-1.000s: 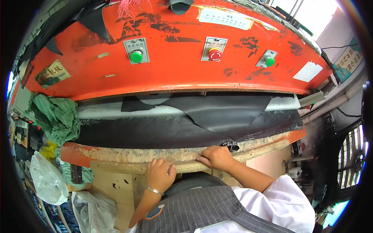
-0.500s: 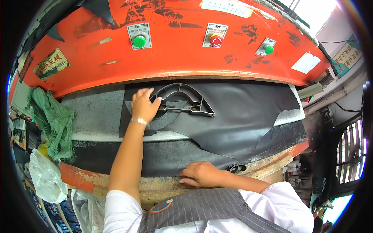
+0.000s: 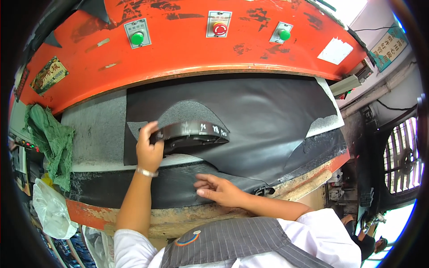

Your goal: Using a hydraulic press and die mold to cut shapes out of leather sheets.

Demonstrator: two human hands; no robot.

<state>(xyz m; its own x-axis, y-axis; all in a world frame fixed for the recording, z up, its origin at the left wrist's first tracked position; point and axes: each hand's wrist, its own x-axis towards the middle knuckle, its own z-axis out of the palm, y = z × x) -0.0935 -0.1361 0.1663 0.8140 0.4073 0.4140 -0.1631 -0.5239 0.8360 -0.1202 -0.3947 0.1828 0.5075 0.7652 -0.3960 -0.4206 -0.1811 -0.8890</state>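
Note:
My left hand [image 3: 149,147] grips the left end of a curved metal cutting die [image 3: 190,129], tipped up so its outer wall with white marks faces upward. Beneath it lies a sheet of black leather [image 3: 272,116] with a curved cut-out, where the grey cutting board [image 3: 185,110] shows through. Whether a cut piece sits inside the die is hidden. Closer to me, my right hand [image 3: 221,191] hovers near the front edge, fingers apart and holding nothing.
An orange press beam [image 3: 178,58] spans the back, carrying two green buttons [image 3: 137,38] and a red one [image 3: 219,29]. Green netting [image 3: 51,143] and a plastic bag [image 3: 53,207] hang at left. A small black object [image 3: 264,191] rests at the front edge. Another person [image 3: 367,243] appears far right.
The die was flat on the leather; my left hand has tilted it up and drawn it toward me, baring the cut-out. My right hand has lifted and its fingers have spread. The view has shifted.

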